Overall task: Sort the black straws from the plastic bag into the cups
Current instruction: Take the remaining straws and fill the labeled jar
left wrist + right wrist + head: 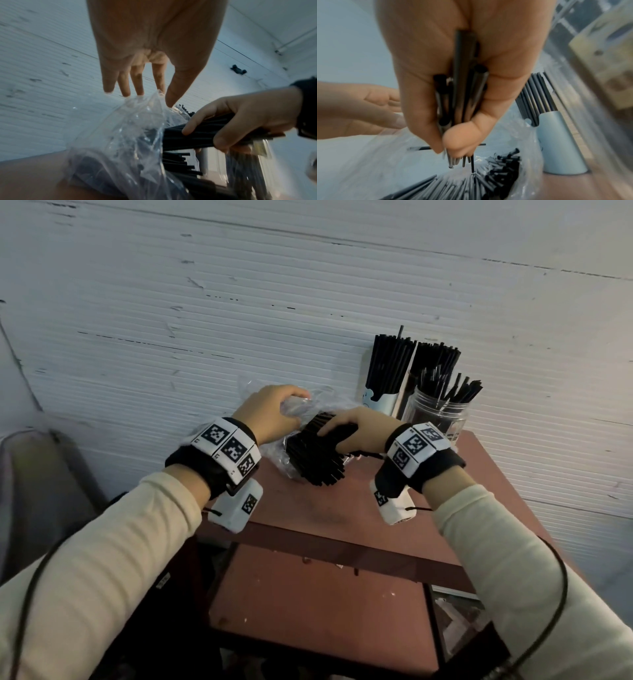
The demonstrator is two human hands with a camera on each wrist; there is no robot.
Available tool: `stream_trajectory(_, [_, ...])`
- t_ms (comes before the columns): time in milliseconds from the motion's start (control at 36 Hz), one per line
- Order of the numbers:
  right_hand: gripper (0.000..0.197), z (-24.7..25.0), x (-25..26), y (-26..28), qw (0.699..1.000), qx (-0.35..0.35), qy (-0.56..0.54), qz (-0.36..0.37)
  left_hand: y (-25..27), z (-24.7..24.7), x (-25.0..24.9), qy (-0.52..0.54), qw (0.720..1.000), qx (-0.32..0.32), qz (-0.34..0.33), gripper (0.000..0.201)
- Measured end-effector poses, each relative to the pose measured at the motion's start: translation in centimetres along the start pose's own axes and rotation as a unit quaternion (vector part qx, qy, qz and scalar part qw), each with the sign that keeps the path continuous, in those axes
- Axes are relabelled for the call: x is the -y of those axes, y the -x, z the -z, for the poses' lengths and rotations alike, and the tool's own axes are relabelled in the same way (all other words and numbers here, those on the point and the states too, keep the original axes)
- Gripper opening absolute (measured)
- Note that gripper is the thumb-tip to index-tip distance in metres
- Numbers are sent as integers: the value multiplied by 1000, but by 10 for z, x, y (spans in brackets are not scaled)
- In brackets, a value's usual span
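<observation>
A clear plastic bag (330,400) full of black straws (313,457) lies at the back of the reddish table (308,594). My left hand (274,412) pinches the bag's crumpled top between thumb and fingertips (169,102). The bag (120,142) hangs below them. My right hand (346,433) grips a bunch of black straws (464,81) at the bag's mouth, with fingers and thumb curled round it (214,135). More straw ends (498,169) show in the bag below. To the right stand a pale blue paper cup (383,402), a second holder (435,357) and a glass jar (435,414), all with straws in them.
A white ribbed wall (239,302) rises right behind the table and cups. The table's front half drops to a lower level with a dark frame (342,546). A grey object (30,474) sits to the left. Cables run along both sleeves.
</observation>
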State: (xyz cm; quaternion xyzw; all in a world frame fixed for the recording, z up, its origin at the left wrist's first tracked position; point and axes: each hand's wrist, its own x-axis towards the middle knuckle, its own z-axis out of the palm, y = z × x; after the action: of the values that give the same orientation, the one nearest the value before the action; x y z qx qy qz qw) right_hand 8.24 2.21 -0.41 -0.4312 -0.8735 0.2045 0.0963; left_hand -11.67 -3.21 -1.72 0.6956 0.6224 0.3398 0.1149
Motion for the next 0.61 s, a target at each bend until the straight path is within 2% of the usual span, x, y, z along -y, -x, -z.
stream_trajectory(56, [42,7,-6,11,1000,-2,-9,-1,-1,-5,-2,-29,999,-38,-23,52])
stream_trajectory(111, [41,15,-10,23,1000,0,-12,6,-1,-11,-9,-41,995,-55,-76,56])
stream_trajectory(250, [40,28,-14,52,999,11,22,26,-2,-35,-41,-61,977,30,-200,68])
stream_trajectory(389, [39,39,-9,80,998,17,22,55,-12,-61,-61,-130,967,79,-202,73])
stream_trajectory(528, [46,54,-13,101,997,-5,26,67,-14,-73,-78,-116,974,38,-191,39])
stream_trajectory(611, [50,69,-17,114,995,-62,1,76,-13,-76,-86,-45,985,39,-163,34])
